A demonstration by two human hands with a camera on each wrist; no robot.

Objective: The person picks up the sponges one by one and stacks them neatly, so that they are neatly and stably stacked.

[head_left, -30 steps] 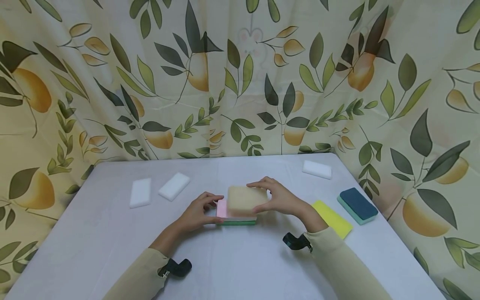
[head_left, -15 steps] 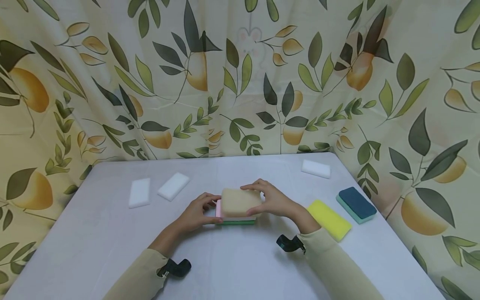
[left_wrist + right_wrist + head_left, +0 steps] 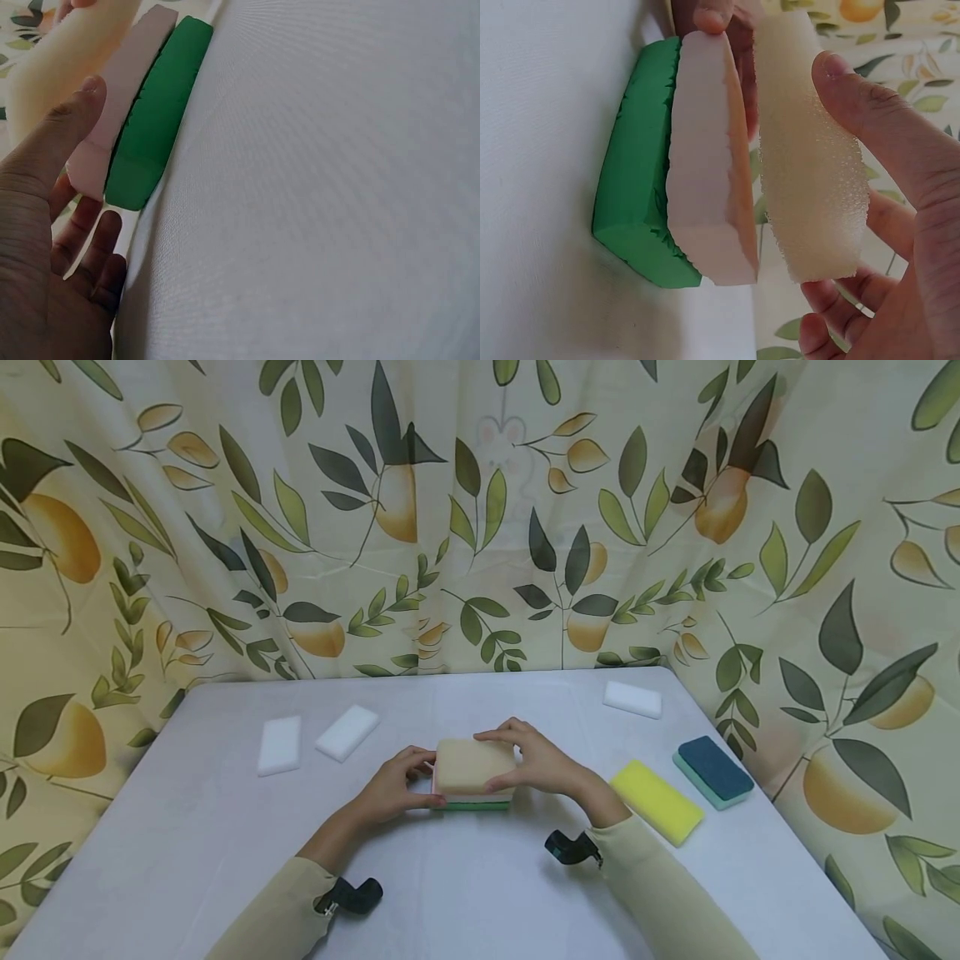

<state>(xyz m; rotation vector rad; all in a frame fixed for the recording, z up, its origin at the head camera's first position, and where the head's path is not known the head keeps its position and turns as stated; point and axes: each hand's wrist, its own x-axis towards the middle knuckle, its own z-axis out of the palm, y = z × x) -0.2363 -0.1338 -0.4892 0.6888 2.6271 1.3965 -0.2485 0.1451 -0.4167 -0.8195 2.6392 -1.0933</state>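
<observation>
A beige sponge [image 3: 810, 165] is in my right hand [image 3: 543, 758], its thumb on the near edge and fingers on the far edge. It hangs flat just above a pink sponge [image 3: 709, 157], and the right wrist view shows a gap between them. Under the pink sponge a green sponge [image 3: 154, 124] lies on the table, a dark line between the two. My left hand [image 3: 393, 787] pinches the left end of the pink sponge, thumb [image 3: 71, 112] in front and fingers behind. From the head, the beige sponge covers most of the pink one.
Two white sponges [image 3: 280, 746] [image 3: 347, 732] lie at the left of the table [image 3: 187, 827], a third white sponge [image 3: 632, 699] at the back right. A yellow sponge [image 3: 657, 802] and a dark-blue-topped sponge [image 3: 712, 772] lie on the right. A patterned curtain [image 3: 480, 527] hangs behind.
My right hand has moved left with the beige sponge, which now sits over the pink sponge instead of to its right. The left hand has stayed at the pink sponge's end.
</observation>
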